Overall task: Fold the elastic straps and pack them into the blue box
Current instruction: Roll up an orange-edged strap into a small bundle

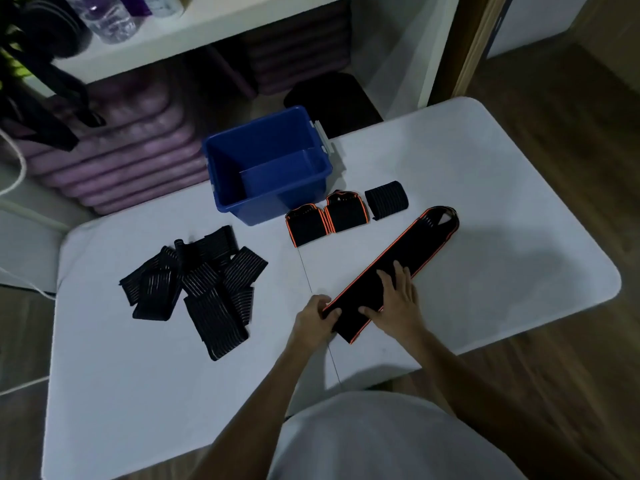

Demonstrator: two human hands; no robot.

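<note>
A long black strap with orange edges (405, 258) lies diagonally on the white table (138, 375), doubled over at its far end. My left hand (317, 318) pinches the strap's near end. My right hand (394, 303) lies flat on it with straight fingers. The blue box (221, 174) stands open at the table's back, nothing visible inside. Right in front of it lie two folded orange-edged straps (306, 225) (346, 212) and one folded black strap (386, 199). A loose heap of black striped straps (197, 285) lies to the left.
A white shelf unit (180, 36) with bottles stands behind the table, purple mats (131, 140) stacked under it. A dark stool (332, 98) sits behind the box. A seam (311, 282) runs across the tabletop. Wooden floor lies to the right.
</note>
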